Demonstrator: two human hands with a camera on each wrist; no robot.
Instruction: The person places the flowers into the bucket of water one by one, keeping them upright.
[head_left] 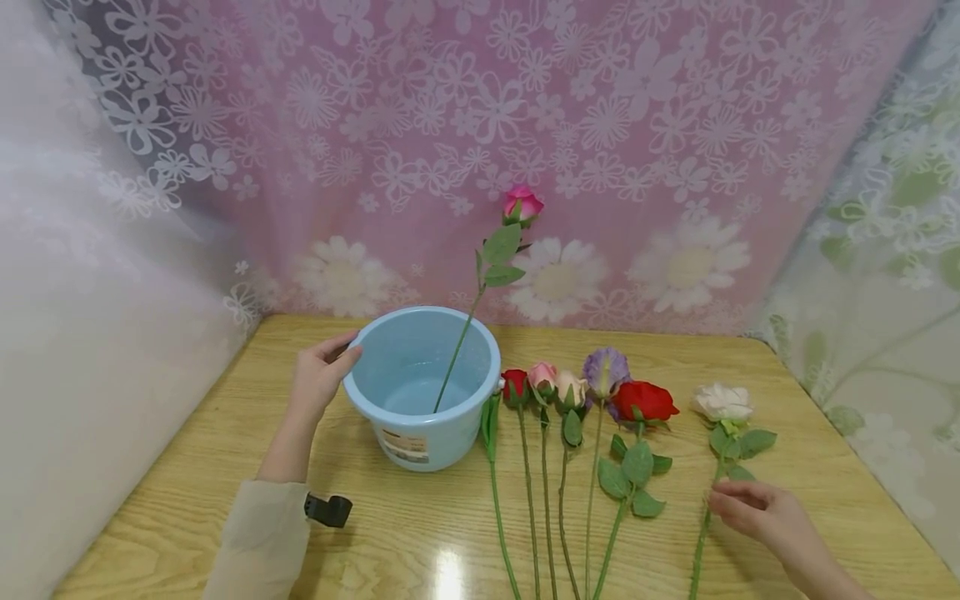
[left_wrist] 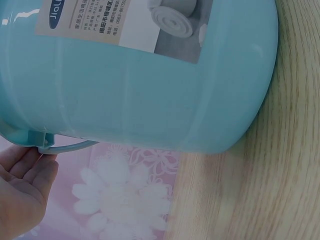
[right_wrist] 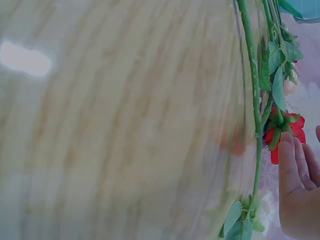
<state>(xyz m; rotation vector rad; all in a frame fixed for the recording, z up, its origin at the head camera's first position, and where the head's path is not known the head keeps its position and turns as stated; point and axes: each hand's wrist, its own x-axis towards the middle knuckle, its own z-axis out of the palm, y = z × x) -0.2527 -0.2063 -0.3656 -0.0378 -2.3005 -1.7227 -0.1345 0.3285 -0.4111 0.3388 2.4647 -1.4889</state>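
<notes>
Head view, blue bucket [head_left: 455, 437]: upright on the wooden table [head_left: 397, 542]; it looks like thin plastic, probably light, fairly stiff and a little slick, so its rim should be the place to steady it.
Left hand [head_left: 321, 375]: at the bucket's left rim, thumb and fingers holding the edge.
Magenta rose [head_left: 522, 205]: stands inside the bucket, stem leaning right, bloom above the rim.
Flower row: lying right of the bucket, in order, a red rose [head_left: 515, 387], pink rose [head_left: 542, 377], cream rose [head_left: 571, 389], purple iris [head_left: 606, 372] and larger red rose [head_left: 643, 402].
White rose [head_left: 722, 402]: well right of the bucket, beyond the row; seemingly artificial, so likely very light, petals soft, stem springy, best pinched on the bare length below its leaves.
Right hand [head_left: 765, 517]: beside that stem; contact is hard to tell here.
Left wrist view, bucket handle [left_wrist: 70, 147]: hangs at the rim where the left fingertips touch; a printed sticker [left_wrist: 102, 20] covers part of the bucket's wall.
Right wrist view, right fingers [right_wrist: 289, 165]: extended, gripping nothing visible; the white rose's stem passes alongside, the bucket beyond.
</notes>
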